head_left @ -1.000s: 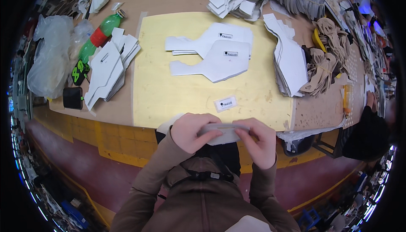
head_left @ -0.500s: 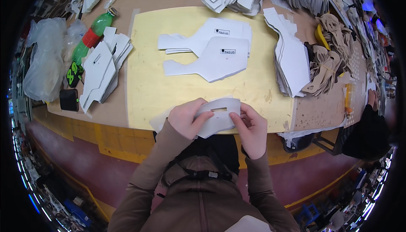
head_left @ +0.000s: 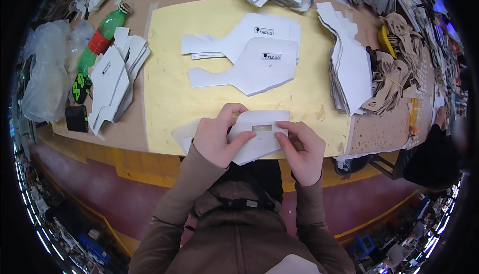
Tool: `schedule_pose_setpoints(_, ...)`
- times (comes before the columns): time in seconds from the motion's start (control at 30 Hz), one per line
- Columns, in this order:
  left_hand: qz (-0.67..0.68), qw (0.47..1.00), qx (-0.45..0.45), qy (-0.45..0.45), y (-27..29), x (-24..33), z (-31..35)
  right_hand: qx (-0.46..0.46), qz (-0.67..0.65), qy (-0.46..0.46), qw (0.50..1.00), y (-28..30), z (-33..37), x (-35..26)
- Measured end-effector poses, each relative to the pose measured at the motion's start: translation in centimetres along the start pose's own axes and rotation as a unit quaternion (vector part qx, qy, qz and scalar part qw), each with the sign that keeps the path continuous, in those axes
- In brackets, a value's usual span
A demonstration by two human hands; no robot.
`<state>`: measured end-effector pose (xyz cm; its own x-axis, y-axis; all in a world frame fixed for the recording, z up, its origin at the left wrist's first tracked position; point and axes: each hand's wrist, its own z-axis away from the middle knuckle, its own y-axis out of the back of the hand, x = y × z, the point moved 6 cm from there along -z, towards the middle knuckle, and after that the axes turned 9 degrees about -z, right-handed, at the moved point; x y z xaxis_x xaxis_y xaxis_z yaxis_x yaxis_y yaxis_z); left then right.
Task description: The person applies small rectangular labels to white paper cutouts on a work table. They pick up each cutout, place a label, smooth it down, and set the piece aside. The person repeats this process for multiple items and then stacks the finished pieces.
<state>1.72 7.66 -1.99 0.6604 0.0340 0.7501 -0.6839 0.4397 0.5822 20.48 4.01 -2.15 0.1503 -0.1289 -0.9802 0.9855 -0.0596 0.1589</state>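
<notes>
We see a smooth, matt white slotted piece (head_left: 262,145), a dull, stained yellow paper-like sheet (head_left: 167,84), a glossy green plastic bottle (head_left: 112,23), a crinkled translucent plastic bag (head_left: 47,77), matt suede-looking tan pieces (head_left: 391,77), a soft-looking brown cloth sleeve (head_left: 172,189), a smooth black slab (head_left: 76,119)

On my feed the wearer has a brown long-sleeved top (head_left: 212,241), with sleeves (head_left: 172,204) creased near the elbows and close-fitting at the cuffs. A lengthwise line (head_left: 238,239) runs down its front; I can't tell whether it is a seam or a zip. I see a dark waist strap (head_left: 227,204) with a paler buckle (head_left: 251,204), and black legwear (head_left: 267,174) below. Both left grip (head_left: 215,137) and right grip (head_left: 305,149) are bare.
</notes>
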Motion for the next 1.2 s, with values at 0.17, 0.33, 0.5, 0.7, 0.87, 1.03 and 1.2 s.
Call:
schedule_pose_setpoints(0.17,-0.009,0.997,0.067,-0.041,-0.1,0.4,0.0,-0.006,0.077,0.032,0.997,0.8,-0.6,0.1)
schedule_pose_setpoints(0.33,-0.039,0.994,0.098,-0.039,-0.5,0.3,-0.1,-0.010,0.099,0.044,0.994,0.9,-1.5,-0.3)
schedule_pose_setpoints(0.5,-0.067,0.991,0.110,-0.028,-0.5,0.4,-0.1,-0.020,0.114,0.044,0.992,0.9,-1.8,-0.4)
schedule_pose_setpoints(0.7,-0.056,0.995,0.083,0.001,-0.7,0.3,-0.1,-0.020,0.112,0.038,0.993,0.9,-1.9,-0.4)
schedule_pose_setpoints(0.87,-0.077,0.993,0.091,-0.003,-0.6,0.3,-0.1,-0.024,0.123,0.044,0.991,0.8,-2.0,-0.5)
schedule_pose_setpoints(1.03,-0.083,0.992,0.091,-0.007,-0.7,0.3,-0.2,-0.026,0.127,0.043,0.991,0.7,-2.1,-0.5)
schedule_pose_setpoints(1.2,-0.079,0.993,0.083,-0.004,-0.7,0.2,-0.3,-0.022,0.124,0.039,0.991,0.7,-2.0,-0.5)
